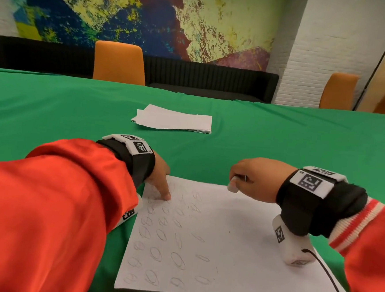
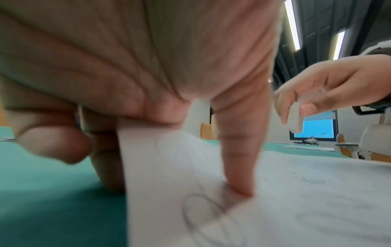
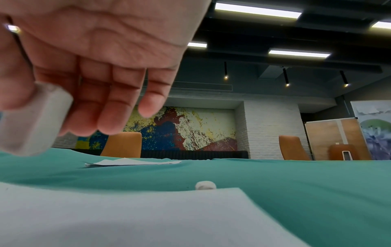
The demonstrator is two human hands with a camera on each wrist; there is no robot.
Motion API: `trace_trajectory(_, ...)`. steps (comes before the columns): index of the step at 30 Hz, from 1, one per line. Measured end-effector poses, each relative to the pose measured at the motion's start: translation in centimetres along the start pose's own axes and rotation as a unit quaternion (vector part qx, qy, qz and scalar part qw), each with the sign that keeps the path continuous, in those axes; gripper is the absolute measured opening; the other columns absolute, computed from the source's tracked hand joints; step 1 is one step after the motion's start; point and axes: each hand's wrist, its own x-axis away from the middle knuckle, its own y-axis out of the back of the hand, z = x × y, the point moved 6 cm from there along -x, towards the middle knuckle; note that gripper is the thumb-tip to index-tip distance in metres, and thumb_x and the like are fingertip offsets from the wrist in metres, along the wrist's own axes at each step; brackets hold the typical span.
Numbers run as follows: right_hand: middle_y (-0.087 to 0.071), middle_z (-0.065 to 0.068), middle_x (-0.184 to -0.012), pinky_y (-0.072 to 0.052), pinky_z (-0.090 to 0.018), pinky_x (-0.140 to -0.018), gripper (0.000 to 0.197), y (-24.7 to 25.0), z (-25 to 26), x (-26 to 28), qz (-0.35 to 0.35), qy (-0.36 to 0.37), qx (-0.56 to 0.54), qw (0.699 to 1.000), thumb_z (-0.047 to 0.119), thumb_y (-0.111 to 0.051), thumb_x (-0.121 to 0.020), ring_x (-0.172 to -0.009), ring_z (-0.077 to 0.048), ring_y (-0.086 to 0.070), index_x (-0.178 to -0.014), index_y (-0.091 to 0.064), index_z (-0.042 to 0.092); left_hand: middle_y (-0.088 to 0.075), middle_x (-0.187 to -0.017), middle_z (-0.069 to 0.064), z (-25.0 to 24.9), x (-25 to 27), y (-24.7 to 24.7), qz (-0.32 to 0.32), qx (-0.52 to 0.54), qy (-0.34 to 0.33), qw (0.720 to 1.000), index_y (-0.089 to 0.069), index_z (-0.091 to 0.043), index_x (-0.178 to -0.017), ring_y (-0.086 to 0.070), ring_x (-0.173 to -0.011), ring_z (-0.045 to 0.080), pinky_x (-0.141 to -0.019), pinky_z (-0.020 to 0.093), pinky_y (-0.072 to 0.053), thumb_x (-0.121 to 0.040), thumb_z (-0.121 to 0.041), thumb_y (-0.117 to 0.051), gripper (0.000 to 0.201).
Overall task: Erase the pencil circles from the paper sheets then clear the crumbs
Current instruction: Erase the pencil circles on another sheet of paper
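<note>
Paper sheet (image 1: 238, 230) under left hand (image 1: 159, 175) fingertip | eraser (image 1: 232, 184) in right hand (image 1: 256, 174), seemingly lifted

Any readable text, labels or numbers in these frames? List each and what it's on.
None readable.
Wristband tags: black-and-white square marker patterns, with tiny print beside them too small to read.
Paper sheet: pencil circles only, no writing.
Paper stack: blank on top.
Eraser: no print visible.
</note>
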Motion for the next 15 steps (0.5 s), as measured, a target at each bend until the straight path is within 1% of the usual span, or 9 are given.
trace_trajectory(1, -0.059, 0.012, -0.093, -0.046, -0.029, -0.074, 0.021, 0.0, -0.2, -0.2, -0.001, 0.004, -0.003, 1.000, 0.028, -0.042, -0.093, -0.086, -0.015, -0.055, -0.097, -0.062, 0.026, -0.058, -0.101, 0.001, -0.4, -0.4, 0.4, -0.007, 0.013, -0.007, 1.000, -0.050, -0.010, -0.128, -0.058, -0.080, 0.018, -0.063, 0.021, -0.043, -0.091, -0.043, -0.058, 0.050)
trace_trajectory(2, -0.056, 0.013, -0.091, -0.047, -0.029, -0.075, 0.021, 0.0, -0.4, -0.4, -0.002, 0.009, -0.006, 1.000, 0.027, -0.041, -0.093, -0.086, -0.014, -0.054, -0.098, -0.062, 0.026, -0.055, -0.089, -0.002, -0.7, -0.8, 0.8, -0.013, 0.030, -0.014, 0.999, -0.051, -0.012, -0.125, -0.056, -0.067, 0.013, -0.056, 0.018, -0.043, -0.093, -0.039, -0.056, 0.043)
trace_trajectory(3, -0.054, 0.015, -0.089, -0.047, -0.029, -0.076, 0.021, 0.1, -0.5, -0.7, -0.004, 0.017, -0.010, 1.000, 0.027, -0.041, -0.093, -0.086, -0.013, -0.053, -0.099, -0.062, 0.027, -0.051, -0.080, -0.003, -1.1, -1.3, 1.2, -0.019, 0.045, -0.018, 0.999, -0.051, -0.013, -0.119, -0.052, -0.057, 0.010, -0.050, 0.016, -0.043, -0.095, -0.036, -0.054, 0.034)
trace_trajectory(4, -0.053, 0.016, -0.088, -0.047, -0.029, -0.077, 0.020, 0.2, -0.6, -1.1, -0.006, 0.025, -0.015, 1.000, 0.027, -0.042, -0.093, -0.086, -0.012, -0.053, -0.099, -0.061, 0.027, -0.049, -0.076, -0.003, -1.4, -1.7, 1.6, -0.025, 0.056, -0.020, 0.998, -0.051, -0.015, -0.113, -0.049, -0.052, 0.007, -0.047, 0.014, -0.043, -0.096, -0.033, -0.053, 0.025)
trace_trajectory(6, -0.054, 0.016, -0.088, -0.048, -0.030, -0.077, 0.020, 0.4, -0.8, -1.9, -0.010, 0.043, -0.023, 0.999, 0.028, -0.042, -0.094, -0.086, -0.013, -0.054, -0.098, -0.061, 0.028, -0.049, -0.073, -0.004, -1.8, -2.4, 2.5, -0.042, 0.076, -0.025, 0.996, -0.049, -0.018, -0.106, -0.049, -0.047, 0.005, -0.044, 0.012, -0.042, -0.097, -0.031, -0.051, 0.016)
trace_trajectory(9, -0.053, 0.019, -0.082, -0.047, -0.029, -0.075, 0.019, 0.8, -1.1, -2.8, -0.009, 0.060, -0.028, 0.998, 0.028, -0.043, -0.094, -0.084, -0.012, -0.053, -0.098, -0.062, 0.028, -0.052, -0.072, -0.003, -2.2, -3.5, 3.2, -0.035, 0.109, -0.034, 0.993, -0.047, -0.018, -0.102, -0.050, -0.035, 0.000, -0.043, 0.012, -0.045, -0.098, -0.029, -0.050, 0.012)
trace_trajectory(11, -0.057, 0.016, -0.086, -0.046, -0.029, -0.074, 0.019, 1.0, -1.3, -2.9, -0.003, 0.066, -0.025, 0.998, 0.030, -0.044, -0.094, -0.083, -0.013, -0.053, -0.099, -0.062, 0.028, -0.055, -0.073, -0.002, -2.2, -3.9, 3.2, -0.035, 0.097, -0.029, 0.994, -0.047, -0.018, -0.104, -0.053, -0.042, 0.005, -0.044, 0.012, -0.045, -0.098, -0.030, -0.049, 0.013)
trace_trajectory(13, -0.058, 0.012, -0.089, -0.045, -0.028, -0.071, 0.019, 1.0, -1.5, -2.6, 0.005, 0.059, -0.018, 0.998, 0.031, -0.043, -0.095, -0.082, -0.013, -0.053, -0.100, -0.061, 0.027, -0.059, -0.079, 0.000, -2.0, -3.8, 3.0, -0.037, 0.078, -0.020, 0.996, -0.048, -0.017, -0.109, -0.052, -0.049, 0.009, -0.044, 0.010, -0.043, -0.098, -0.031, -0.047, 0.017)
trace_trajectory(15, -0.058, 0.011, -0.088, -0.044, -0.027, -0.070, 0.019, 1.0, -1.7, -1.7, 0.007, 0.047, -0.013, 0.999, 0.031, -0.043, -0.095, -0.080, -0.013, -0.053, -0.101, -0.061, 0.028, -0.060, -0.083, 0.002, -1.7, -3.4, 2.9, -0.048, 0.067, -0.012, 0.997, -0.050, -0.015, -0.116, -0.052, -0.051, 0.009, -0.045, 0.010, -0.043, -0.099, -0.031, -0.046, 0.024)
